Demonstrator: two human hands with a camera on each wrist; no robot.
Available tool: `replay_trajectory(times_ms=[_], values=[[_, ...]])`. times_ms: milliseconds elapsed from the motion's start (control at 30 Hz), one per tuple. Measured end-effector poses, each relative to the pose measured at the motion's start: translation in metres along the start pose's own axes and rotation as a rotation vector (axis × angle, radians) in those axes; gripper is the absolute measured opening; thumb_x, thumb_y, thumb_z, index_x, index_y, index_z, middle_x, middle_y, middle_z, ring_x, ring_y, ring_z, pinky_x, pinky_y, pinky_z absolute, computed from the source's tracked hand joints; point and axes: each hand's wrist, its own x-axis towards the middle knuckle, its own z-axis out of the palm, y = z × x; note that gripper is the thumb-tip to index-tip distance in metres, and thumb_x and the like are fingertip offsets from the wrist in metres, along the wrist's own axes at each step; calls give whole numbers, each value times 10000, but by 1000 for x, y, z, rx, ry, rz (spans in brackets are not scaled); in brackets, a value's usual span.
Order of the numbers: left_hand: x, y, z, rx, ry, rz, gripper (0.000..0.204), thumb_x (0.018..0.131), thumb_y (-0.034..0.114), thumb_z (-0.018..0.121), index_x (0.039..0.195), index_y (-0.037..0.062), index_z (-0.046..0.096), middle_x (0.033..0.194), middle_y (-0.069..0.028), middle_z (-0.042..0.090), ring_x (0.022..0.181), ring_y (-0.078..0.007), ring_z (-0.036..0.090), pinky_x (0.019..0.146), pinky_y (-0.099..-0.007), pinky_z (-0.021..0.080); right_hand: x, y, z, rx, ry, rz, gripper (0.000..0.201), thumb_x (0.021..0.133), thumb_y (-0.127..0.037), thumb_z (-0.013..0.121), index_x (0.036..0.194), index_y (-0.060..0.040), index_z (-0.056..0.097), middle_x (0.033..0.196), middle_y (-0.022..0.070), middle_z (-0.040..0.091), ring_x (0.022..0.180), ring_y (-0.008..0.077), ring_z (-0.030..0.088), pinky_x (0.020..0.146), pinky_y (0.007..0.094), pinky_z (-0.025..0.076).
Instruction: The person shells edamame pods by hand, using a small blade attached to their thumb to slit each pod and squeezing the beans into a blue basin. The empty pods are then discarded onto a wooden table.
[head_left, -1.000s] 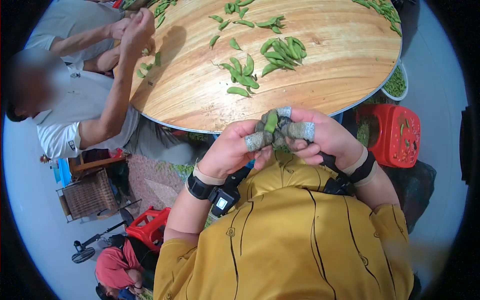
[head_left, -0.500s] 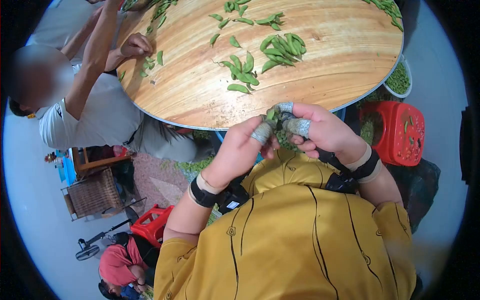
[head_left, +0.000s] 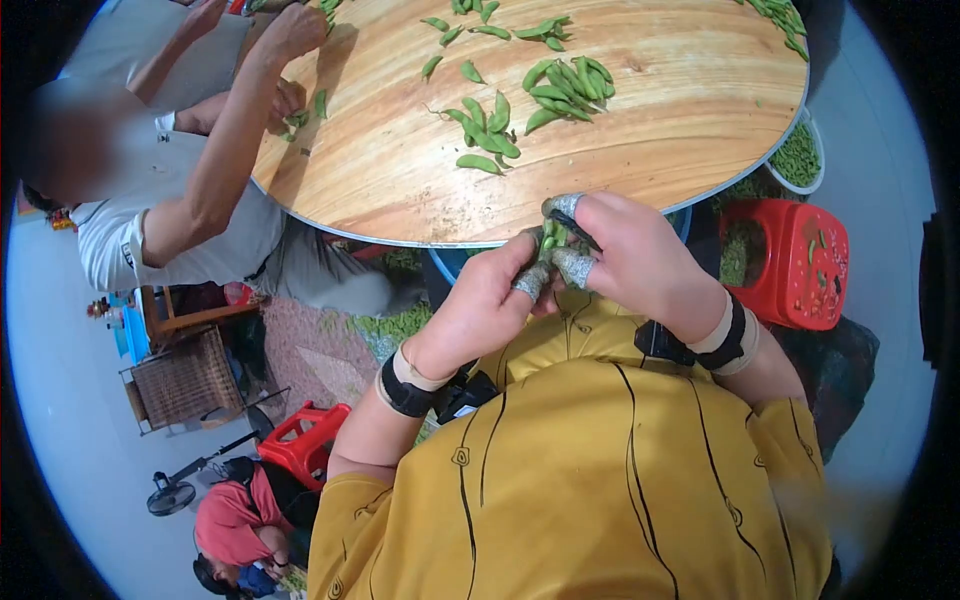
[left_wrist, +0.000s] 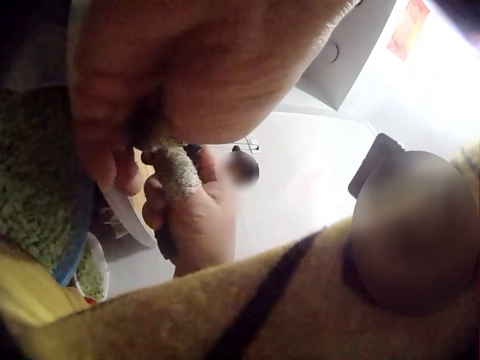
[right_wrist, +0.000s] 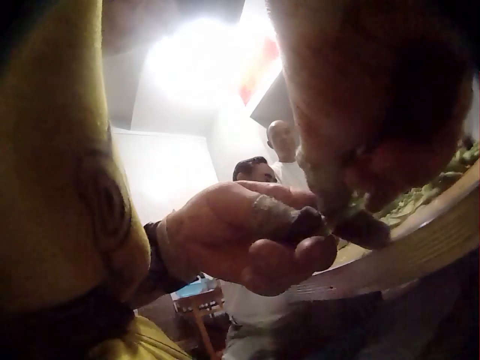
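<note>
In the head view, a green soybean pod [head_left: 549, 242] is held between both hands, just off the table's near edge. It looks split, with pale beans showing along it. My left hand [head_left: 475, 305] pinches it from the left with a taped thumb and curled fingers. From the other side my right hand [head_left: 645, 255] grips it between a taped thumb and forefinger; grey tape wraps these digits. Both wrist views show the fingertips meeting, and there the pod is mostly hidden. A blue tub [left_wrist: 71, 259] full of shelled green beans [left_wrist: 37, 180] stands below the hands.
Loose pods [head_left: 485, 130] and a larger pile [head_left: 570, 90] lie on the round wooden table [head_left: 400, 150]. Across its left side, another person [head_left: 190, 220] handles pods. A red stool [head_left: 815, 265] and a white bowl of beans [head_left: 797, 157] stand at right.
Both hands have shifted, the right tilting over the pod; the pod in the fingers now shows beans where a flat green face showed before. The other person's arm lifted away and came back over the table.
</note>
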Motion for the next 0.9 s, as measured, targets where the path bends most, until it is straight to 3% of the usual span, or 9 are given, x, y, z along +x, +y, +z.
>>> replay_trajectory(times_ms=[167, 233, 333, 433, 500, 567, 667, 733, 900], values=[[-7, -2, -1, 142, -39, -41, 259, 746, -95, 386, 944, -15, 532, 767, -93, 565, 705, -176, 581, 661, -292, 476, -2, 0, 4, -40, -112, -38, 295, 699, -160, 698, 928, -20, 576, 802, 163, 581, 722, 346, 576, 622, 396, 465], [-10, -12, -6, 446, -89, 153, 200, 736, -72, 439, 905, -19, 531, 749, -157, 528, 679, -261, 564, 653, -326, 458, -2, 1, 1, -29, -168, -35, 277, 701, -168, 694, 894, -9, 575, 773, 162, 576, 687, 332, 571, 599, 389, 454], [-17, -19, -14, 341, -290, 277, 185, 730, -50, 466, 904, -29, 525, 751, -194, 484, 665, -332, 530, 649, -350, 442, 0, 7, -4, 233, -509, 56, 242, 675, -173, 662, 769, 19, 548, 721, 227, 562, 709, 398, 571, 599, 411, 448], [-19, -20, -21, 215, -394, 149, 187, 761, -39, 461, 932, -29, 536, 767, -164, 550, 670, -264, 559, 638, -327, 450, -4, 6, 1, 350, -549, 102, 266, 700, -216, 651, 750, 26, 552, 695, 240, 558, 626, 390, 554, 559, 393, 435], [-21, -21, -22, 144, -431, 50, 211, 759, -40, 464, 953, -26, 546, 794, -168, 585, 680, -261, 575, 641, -330, 461, -8, 11, 9, 279, -419, 15, 227, 750, -192, 666, 868, -12, 593, 649, 117, 553, 572, 146, 493, 559, 299, 420], [-27, -23, -20, -383, -241, -251, 140, 879, 15, 465, 967, -9, 572, 792, -63, 613, 665, -97, 541, 613, -253, 456, -11, 9, 14, 308, -320, 107, 221, 754, -182, 662, 869, -7, 594, 652, 117, 556, 574, 146, 488, 569, 300, 428], [-30, -36, -21, -410, -18, -256, 116, 939, 94, 484, 945, 24, 576, 847, -45, 627, 653, -74, 540, 617, -224, 459, -13, 10, 15, 268, -300, 261, 205, 749, -135, 653, 896, -4, 597, 705, 142, 582, 611, 217, 548, 611, 337, 463], [-30, -41, -18, -401, 34, -287, 124, 941, 108, 484, 938, 22, 574, 822, -46, 629, 622, -76, 547, 587, -218, 461, -18, 7, 19, -131, -259, 34, 201, 732, -108, 648, 900, -14, 592, 769, 168, 597, 704, 325, 593, 639, 386, 476], [-23, -39, -6, -144, 113, -230, 134, 926, 47, 444, 922, 11, 573, 753, -20, 625, 582, -87, 563, 542, -209, 471, -4, -15, 15, -46, -139, -33, 149, 702, -89, 616, 813, -15, 552, 772, 188, 593, 754, 380, 593, 660, 448, 480]])
